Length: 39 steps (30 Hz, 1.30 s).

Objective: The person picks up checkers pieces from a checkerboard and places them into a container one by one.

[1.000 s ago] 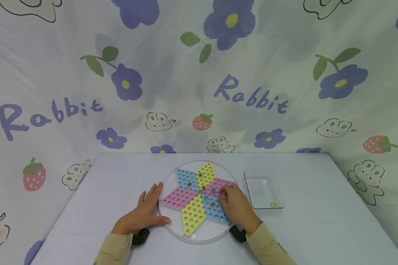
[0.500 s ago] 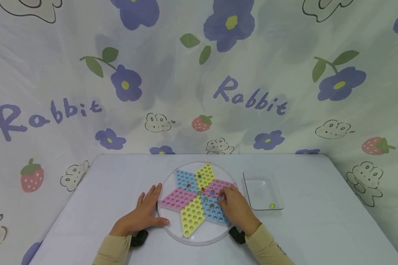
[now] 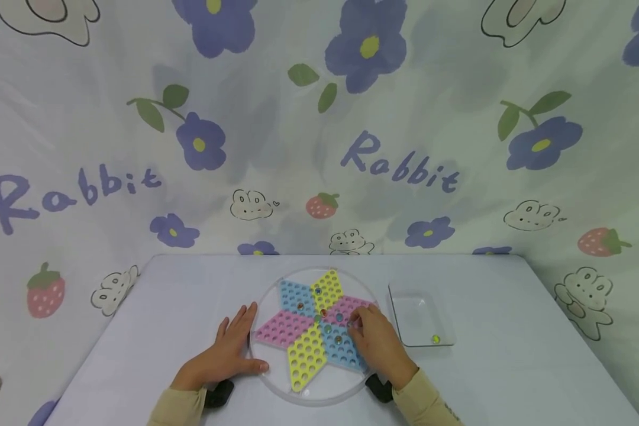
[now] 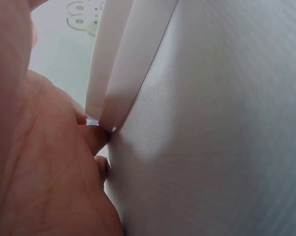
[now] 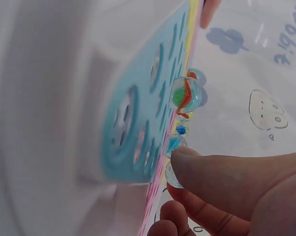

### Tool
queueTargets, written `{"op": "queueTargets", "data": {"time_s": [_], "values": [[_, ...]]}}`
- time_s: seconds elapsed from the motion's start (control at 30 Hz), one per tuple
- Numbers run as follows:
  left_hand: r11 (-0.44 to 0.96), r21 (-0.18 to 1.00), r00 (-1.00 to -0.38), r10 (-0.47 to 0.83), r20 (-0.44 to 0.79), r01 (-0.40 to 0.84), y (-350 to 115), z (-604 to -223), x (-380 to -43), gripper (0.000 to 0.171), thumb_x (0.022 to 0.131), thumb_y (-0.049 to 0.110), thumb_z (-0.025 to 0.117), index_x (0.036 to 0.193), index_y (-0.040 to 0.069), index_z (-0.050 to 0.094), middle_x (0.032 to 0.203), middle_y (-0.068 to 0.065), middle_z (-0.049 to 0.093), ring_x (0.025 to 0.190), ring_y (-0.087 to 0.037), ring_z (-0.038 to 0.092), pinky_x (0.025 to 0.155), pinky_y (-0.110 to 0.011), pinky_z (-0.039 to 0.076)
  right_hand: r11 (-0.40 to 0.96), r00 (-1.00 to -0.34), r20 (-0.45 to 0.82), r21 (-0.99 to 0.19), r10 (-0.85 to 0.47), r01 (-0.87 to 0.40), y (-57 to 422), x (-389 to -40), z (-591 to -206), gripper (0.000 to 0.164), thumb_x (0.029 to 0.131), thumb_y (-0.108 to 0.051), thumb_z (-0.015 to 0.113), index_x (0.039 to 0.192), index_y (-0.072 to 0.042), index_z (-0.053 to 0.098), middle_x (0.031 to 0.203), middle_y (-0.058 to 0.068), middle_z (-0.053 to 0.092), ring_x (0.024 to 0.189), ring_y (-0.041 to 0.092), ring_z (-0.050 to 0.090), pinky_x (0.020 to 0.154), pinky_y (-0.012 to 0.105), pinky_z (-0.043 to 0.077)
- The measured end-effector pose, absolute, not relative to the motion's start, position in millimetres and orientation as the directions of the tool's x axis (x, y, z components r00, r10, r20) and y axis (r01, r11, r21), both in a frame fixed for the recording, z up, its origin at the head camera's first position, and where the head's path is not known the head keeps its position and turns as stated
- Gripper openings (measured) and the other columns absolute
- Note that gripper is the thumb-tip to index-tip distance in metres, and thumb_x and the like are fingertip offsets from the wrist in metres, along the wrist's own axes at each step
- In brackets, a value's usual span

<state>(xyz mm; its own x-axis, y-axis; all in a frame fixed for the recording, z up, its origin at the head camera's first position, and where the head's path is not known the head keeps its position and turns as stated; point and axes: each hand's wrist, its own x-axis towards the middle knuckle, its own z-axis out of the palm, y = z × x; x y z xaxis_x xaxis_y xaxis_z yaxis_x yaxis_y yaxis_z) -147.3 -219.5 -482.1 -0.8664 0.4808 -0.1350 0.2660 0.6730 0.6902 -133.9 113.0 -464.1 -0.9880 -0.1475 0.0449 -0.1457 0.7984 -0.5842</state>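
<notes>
A round, clear-rimmed Chinese checkers board [image 3: 261,378] carries a star of pink, yellow and blue perforated points. In the head view my left hand [image 3: 220,350] has its fingers spread along the board's left rim, thumb on the near-left edge. The left wrist view shows its fingers against the white rim [image 4: 113,88]. Between thumb and finger, my right hand [image 3: 379,343] pinches a clear glass marble [image 5: 172,176], low over the pink point on the right. Close by sit a blue-tinted marble [image 3: 339,318] and a red-and-green swirled marble [image 5: 186,94]; several others sit around the star's middle.
Right of the board stands a clear square tray [image 3: 399,313] with one yellow-green marble [image 3: 435,339] in its near right corner. Both lie on a white-covered table [image 3: 511,355], with a printed curtain [image 3: 277,136] behind it.
The head view has tilted up a little, so everything sits lower in it. Both hands keep almost the same places on the board, the right one still pinching the marble.
</notes>
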Motion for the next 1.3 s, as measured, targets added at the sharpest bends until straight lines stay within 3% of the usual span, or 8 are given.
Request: {"op": "queueTargets", "data": {"time_s": [0.87,1.3], "values": [[0.678,0.680,-0.867,0.483,-0.124,0.280,-220,-483,-146,0.123,0.080,0.046,0.082,0.157,-0.009,0.003,0.164,-0.029,0.007,0.150,-0.048,-0.003,0.112,-0.066,-0.011,0.780,-0.987,0.109,-0.606,-0.114,-0.157,119,-130,-450,0.015,0.094,-0.012,0.070,0.107,-0.006,0.066,0.095,0.003,0.056,0.082,0.013,0.053,0.073,0.033,0.052],[0.675,0.686,-0.872,0.473,-0.122,0.270,-220,-484,-146,0.125,0.079,0.046,0.083,0.158,-0.007,0.002,0.165,-0.028,0.004,0.150,-0.047,-0.007,0.112,-0.066,-0.013,0.775,-0.986,0.149,-0.614,-0.072,-0.149,127,-132,-442,0.019,0.092,-0.010,0.073,0.109,-0.004,0.067,0.092,0.003,0.055,0.077,0.014,0.051,0.066,0.028,0.049]]}}
